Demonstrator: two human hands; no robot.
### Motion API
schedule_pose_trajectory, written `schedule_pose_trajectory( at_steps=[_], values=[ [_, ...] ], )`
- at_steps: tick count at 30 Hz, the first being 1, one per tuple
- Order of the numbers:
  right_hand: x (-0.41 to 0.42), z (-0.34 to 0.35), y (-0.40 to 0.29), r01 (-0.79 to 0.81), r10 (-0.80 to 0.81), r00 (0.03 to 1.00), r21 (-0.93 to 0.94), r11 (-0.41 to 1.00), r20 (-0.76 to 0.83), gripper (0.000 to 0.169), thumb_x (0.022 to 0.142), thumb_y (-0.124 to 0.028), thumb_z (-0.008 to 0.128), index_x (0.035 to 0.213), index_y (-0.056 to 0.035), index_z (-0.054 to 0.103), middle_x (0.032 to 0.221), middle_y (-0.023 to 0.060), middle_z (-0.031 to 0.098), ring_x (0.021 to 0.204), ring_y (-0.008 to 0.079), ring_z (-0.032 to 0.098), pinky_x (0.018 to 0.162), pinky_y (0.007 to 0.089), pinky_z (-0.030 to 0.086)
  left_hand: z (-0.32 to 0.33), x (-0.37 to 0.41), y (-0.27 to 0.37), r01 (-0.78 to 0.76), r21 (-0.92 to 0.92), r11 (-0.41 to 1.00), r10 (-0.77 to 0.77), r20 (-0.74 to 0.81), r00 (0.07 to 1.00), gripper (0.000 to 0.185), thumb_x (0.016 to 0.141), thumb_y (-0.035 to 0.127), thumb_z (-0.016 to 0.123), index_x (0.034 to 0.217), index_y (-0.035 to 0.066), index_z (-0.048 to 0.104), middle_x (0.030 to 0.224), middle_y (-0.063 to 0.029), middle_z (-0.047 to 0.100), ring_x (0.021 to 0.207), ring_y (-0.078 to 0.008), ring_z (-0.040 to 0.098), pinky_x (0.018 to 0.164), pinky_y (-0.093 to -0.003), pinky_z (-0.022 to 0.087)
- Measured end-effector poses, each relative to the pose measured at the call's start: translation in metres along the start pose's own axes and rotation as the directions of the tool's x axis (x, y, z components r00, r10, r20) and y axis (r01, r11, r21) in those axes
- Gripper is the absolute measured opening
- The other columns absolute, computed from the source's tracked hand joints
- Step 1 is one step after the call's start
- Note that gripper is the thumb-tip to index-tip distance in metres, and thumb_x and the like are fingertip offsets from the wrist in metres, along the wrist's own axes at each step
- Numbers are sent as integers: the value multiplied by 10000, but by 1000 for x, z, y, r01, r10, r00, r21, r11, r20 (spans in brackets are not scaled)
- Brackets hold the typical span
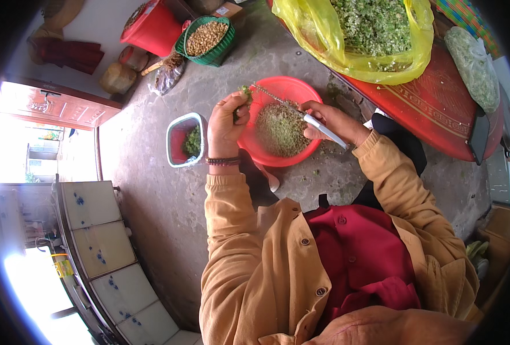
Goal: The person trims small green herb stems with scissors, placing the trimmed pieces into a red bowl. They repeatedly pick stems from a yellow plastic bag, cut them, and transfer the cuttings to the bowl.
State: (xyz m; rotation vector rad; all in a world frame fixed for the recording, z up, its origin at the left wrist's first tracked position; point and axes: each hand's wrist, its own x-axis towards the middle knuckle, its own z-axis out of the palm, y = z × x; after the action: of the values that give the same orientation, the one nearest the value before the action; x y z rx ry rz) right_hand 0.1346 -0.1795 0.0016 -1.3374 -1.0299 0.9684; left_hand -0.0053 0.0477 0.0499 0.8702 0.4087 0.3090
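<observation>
My left hand point(230, 117) is closed around a small bunch of green sprigs point(247, 92), raised over the left rim of a red plastic basket point(242, 142). In my right hand point(334, 120) is a knife point(324, 128) with a pale grey handle. Its thin, seemingly serrated blade points up and left, with the tip close to the sprigs; whether they touch, I cannot tell. Below the blade, the basket holds a heap of small pale-green plant pieces point(283, 129). To the left, a pale-rimmed bin point(169, 144) with a red inside contains darker green plant matter point(192, 141).
A red table point(444, 112) at the upper right carries a yellow plastic bag point(362, 71) of flowering plant material and a filled clear bag point(472, 71). A green basket point(214, 55) of nuts or pods stands beside a red bucket point(155, 32). Tiled cabinets point(104, 250) line the left.
</observation>
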Motion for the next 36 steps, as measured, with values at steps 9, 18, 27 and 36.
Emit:
schedule_pose_trajectory(
  at_steps=[9, 18, 27, 36],
  values=[
    [-2, 2, -27, 57, -95, 993, -406, 912, -74, 617, 704, -331, 795, 1164, -29, 517, 871, 108, 633, 791, 162, 609, 743, 317, 480, -5, 4, -11, -11, 532, 847, 19, -9, 1000, 109, 864, 79, 546, 798, 4, 589, 615, 15, 484, 461, -45, 372, 406, -188, 263],
    [-6, -11, -18, -11, -100, 975, -495, 869, -197, 450, 693, -362, 799, 958, -44, 623, 684, 76, 611, 626, 160, 583, 607, 332, 465, 17, 3, -5, 36, 311, 950, -3, -104, 995, 153, 892, 143, 541, 792, 27, 541, 731, -89, 566, 476, -75, 424, 381, -177, 281],
    [-15, -7, -21, -61, -13, 992, -565, 823, -125, 442, 675, -371, 786, 947, -58, 632, 763, 119, 646, 721, 272, 637, 672, 380, 481, 144, 23, 18, -186, 431, 883, 144, 128, 981, 213, 920, 93, 493, 1098, 7, 572, 832, -85, 587, 524, -81, 451, 423, -178, 314],
    [-16, -9, -13, 35, -122, 983, -521, 853, -135, 498, 625, -422, 796, 871, -25, 624, 808, 174, 634, 777, 355, 613, 693, 433, 463, 256, 126, -10, -532, 813, -239, 511, 571, 643, 386, 734, 276, 717, 1013, 17, 655, 753, -158, 661, 723, -281, 645, 675, -364, 505]
  ],
)
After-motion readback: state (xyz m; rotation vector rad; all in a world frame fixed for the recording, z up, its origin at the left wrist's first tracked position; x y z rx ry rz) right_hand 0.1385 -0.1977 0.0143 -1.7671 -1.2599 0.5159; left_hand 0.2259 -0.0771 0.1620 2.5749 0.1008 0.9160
